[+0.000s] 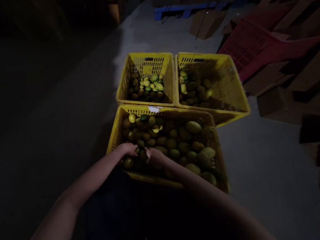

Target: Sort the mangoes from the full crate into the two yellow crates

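Note:
In the head view, my left hand (130, 149) reaches down into the near yellow crate (173, 112), at its left side. Its fingers curl over the fruit, close to a small dark green fruit (140, 143). Just to the right is my right hand (155, 155), also low among the fruit with its fingers bent inward. Poor light and the fruit around them hide the fingertips, so what either hand grips is unclear. The crate holds many oval and round fruits, green to yellow, among them a larger pale green one (193, 127) on the right side.
Two more yellow crates, a left one (169, 80) and a right one (227, 77), stand against the near crate's far side, partly filled with similar fruit. A red crate (251, 44) and cardboard boxes (279, 102) lie to the right. A blue pallet (184, 9) sits farther back.

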Action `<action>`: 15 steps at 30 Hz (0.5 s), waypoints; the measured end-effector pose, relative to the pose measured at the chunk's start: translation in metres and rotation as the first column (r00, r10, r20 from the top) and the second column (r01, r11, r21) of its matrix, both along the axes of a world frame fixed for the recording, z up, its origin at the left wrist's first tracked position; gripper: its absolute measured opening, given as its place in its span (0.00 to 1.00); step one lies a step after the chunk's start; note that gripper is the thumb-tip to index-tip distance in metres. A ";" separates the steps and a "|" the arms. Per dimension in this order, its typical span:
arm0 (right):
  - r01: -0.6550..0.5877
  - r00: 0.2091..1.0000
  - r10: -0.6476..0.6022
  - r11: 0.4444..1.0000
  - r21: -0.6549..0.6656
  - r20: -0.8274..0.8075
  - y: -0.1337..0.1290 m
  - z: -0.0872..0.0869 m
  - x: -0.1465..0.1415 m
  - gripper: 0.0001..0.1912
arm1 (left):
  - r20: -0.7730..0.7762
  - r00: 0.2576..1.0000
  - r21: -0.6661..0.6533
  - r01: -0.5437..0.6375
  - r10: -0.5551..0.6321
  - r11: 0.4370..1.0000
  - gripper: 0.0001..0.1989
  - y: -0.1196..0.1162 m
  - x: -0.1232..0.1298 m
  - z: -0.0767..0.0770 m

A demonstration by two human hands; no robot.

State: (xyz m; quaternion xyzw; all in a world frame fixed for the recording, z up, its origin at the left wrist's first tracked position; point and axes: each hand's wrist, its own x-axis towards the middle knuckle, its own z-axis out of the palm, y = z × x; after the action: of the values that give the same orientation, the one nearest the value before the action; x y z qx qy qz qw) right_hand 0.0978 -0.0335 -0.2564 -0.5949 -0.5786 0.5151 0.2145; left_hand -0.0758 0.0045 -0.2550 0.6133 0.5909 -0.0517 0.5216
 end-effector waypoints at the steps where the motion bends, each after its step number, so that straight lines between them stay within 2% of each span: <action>1: -0.122 0.983 0.123 0.992 -0.016 0.138 -0.002 0.000 -0.006 0.13 | -0.003 1.000 0.002 0.001 -0.001 1.000 0.16 0.001 -0.002 -0.002; 3: -0.284 0.897 0.291 0.956 -0.071 0.333 -0.003 0.002 -0.014 0.22 | -0.003 1.000 0.009 0.002 -0.002 1.000 0.17 0.003 -0.004 -0.005; 6: -0.408 0.771 0.408 0.906 -0.113 0.489 0.006 0.010 -0.015 0.29 | 0.003 1.000 0.025 0.008 -0.008 1.000 0.17 0.005 -0.006 -0.007; 8: -0.433 0.735 0.405 0.898 -0.083 0.544 0.017 0.022 -0.007 0.29 | -0.003 1.000 0.033 0.014 -0.014 0.999 0.17 0.005 -0.007 -0.005; 10: -0.391 0.775 0.313 0.920 0.028 0.549 0.031 0.044 0.007 0.28 | -0.019 1.000 0.041 0.017 -0.016 0.999 0.15 0.003 -0.009 -0.003; 11: -0.344 0.817 0.241 0.933 0.107 0.525 0.037 0.058 0.016 0.27 | -0.028 0.999 0.046 0.017 -0.016 0.999 0.15 0.002 -0.010 -0.001; 12: -0.193 0.918 0.084 0.948 0.252 0.387 0.043 0.075 0.025 0.26 | -0.035 0.999 0.053 0.018 -0.016 0.998 0.14 0.000 -0.010 0.000; 13: 0.007 0.978 -0.082 0.934 0.358 0.194 0.047 0.094 0.035 0.28 | -0.042 0.999 0.061 0.019 -0.017 0.998 0.14 -0.001 -0.010 0.001; 14: 0.209 0.975 -0.220 0.897 0.391 -0.016 0.050 0.113 0.044 0.29 | -0.050 0.999 0.070 0.023 -0.019 0.997 0.14 -0.003 -0.009 0.003; 15: 0.400 0.915 -0.346 0.842 0.363 -0.205 0.051 0.132 0.053 0.30 | -0.057 0.998 0.084 0.028 -0.023 0.996 0.15 -0.004 -0.007 0.005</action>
State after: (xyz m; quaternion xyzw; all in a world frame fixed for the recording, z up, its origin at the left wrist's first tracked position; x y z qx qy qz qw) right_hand 0.1511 0.0179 -0.1246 -0.6046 -0.5286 0.3730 0.4647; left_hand -0.0828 0.0008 -0.2501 0.6405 0.5991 -0.0504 0.4778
